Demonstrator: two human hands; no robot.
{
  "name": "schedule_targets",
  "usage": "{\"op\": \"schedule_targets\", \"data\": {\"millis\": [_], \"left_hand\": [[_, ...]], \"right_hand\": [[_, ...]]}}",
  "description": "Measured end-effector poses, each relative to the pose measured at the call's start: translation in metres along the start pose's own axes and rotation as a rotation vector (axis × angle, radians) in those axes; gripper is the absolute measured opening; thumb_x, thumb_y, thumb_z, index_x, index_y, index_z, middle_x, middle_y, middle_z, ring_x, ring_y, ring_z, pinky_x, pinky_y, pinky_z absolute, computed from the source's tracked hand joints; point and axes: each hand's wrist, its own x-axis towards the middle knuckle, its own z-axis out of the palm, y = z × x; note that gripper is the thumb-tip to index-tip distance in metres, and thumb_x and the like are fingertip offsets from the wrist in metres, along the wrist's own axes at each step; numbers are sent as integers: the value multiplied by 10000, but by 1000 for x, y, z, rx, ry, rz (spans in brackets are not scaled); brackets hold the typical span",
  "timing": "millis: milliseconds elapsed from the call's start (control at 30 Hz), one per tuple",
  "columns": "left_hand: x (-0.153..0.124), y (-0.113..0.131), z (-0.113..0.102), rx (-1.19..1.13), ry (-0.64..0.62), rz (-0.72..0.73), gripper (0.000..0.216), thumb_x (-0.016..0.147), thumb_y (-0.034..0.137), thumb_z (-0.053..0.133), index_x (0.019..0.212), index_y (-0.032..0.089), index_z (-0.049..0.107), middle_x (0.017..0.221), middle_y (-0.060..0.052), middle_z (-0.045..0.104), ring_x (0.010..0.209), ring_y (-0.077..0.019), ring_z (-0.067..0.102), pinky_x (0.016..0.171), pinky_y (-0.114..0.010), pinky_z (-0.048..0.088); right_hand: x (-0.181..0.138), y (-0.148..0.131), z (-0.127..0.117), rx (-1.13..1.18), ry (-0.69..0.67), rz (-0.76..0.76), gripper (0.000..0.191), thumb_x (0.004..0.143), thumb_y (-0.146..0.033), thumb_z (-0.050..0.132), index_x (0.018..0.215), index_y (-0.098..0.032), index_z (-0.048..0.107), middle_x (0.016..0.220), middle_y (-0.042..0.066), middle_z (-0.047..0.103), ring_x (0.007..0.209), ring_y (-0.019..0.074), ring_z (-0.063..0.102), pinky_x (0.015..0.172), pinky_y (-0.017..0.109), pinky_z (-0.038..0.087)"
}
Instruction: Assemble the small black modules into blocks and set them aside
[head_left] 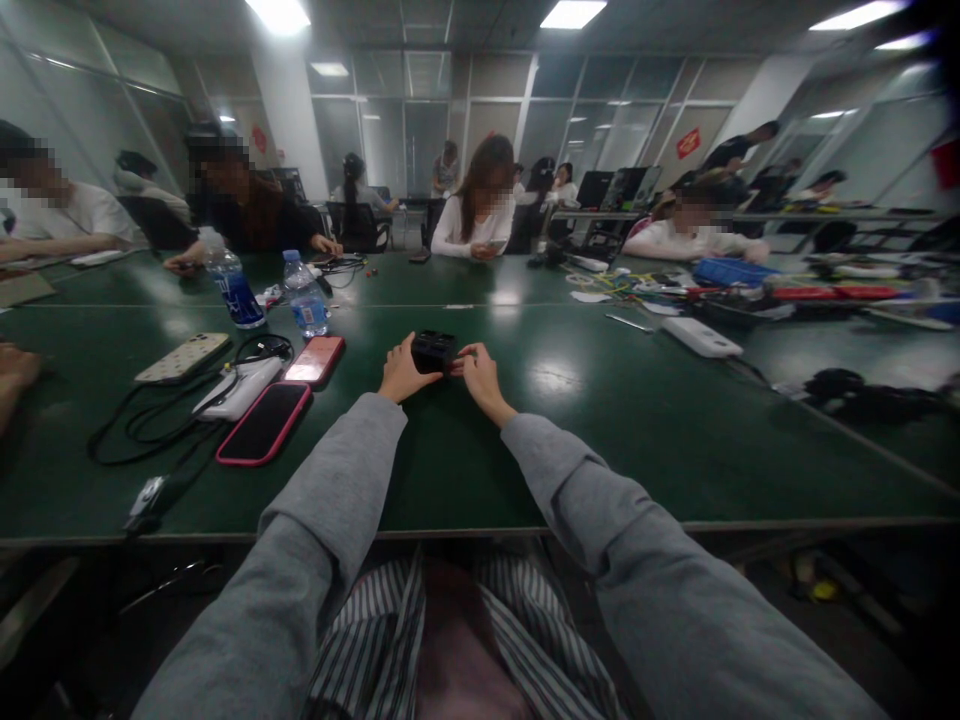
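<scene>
The box (433, 350) is between the left hand (403, 371) and right hand (481, 378), on or just above the desk (469, 470). The left fingers grip its left side; the right fingers are bent at its right side, and I cannot tell whether they grip it. A dark phone (265, 425) lies to the left, with a bottle (305, 302) standing farther back

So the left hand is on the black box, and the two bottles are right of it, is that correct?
Not quite: in the head view, the two bottles stand to the left of the black box. The left hand is on it.
</scene>
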Motion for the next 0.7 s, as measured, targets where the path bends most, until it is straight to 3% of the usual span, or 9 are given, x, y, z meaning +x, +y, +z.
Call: {"op": "schedule_targets", "data": {"millis": [200, 433, 500, 700], "left_hand": [[-6, 10, -4, 51, 3, -67, 1157, 601, 537, 797, 1508, 227, 148, 1457, -217, 378, 1342, -414, 337, 1054, -588, 288], [-14, 39, 12, 56, 99, -113, 1182, 636, 577, 750, 1512, 237, 34, 1517, -234, 219, 1386, -437, 248, 1056, -615, 251], [-14, 46, 17, 73, 147, -160, 1179, 643, 556, 750, 1512, 219, 28, 1498, -243, 240, 1376, -435, 265, 1059, -614, 247], [-3, 29, 13, 22, 90, -159, 1150, 606, 412, 807, 1501, 260, 102, 1443, -214, 340, 1351, -409, 319, 1046, -609, 283]], "right_hand": [[-5, -4, 6, 3, -59, -8, 146, 829, -177, 385, 950, -219, 455, 658, -21, 641, 611, 136, 655, 674, 338, 578], [1, -8, -3, -185, 167, -74, 237, 819, -182, 354, 1012, -238, 480, 695, -36, 653, 605, 140, 640, 746, 355, 536], [3, -8, -5, -203, 207, -78, 253, 817, -185, 347, 1026, -237, 479, 695, -35, 648, 611, 148, 639, 750, 358, 525], [11, -3, -12, -279, 245, -151, 241, 838, -231, 357, 1037, -221, 493, 824, 20, 646, 786, 171, 638, 808, 354, 500]]}}
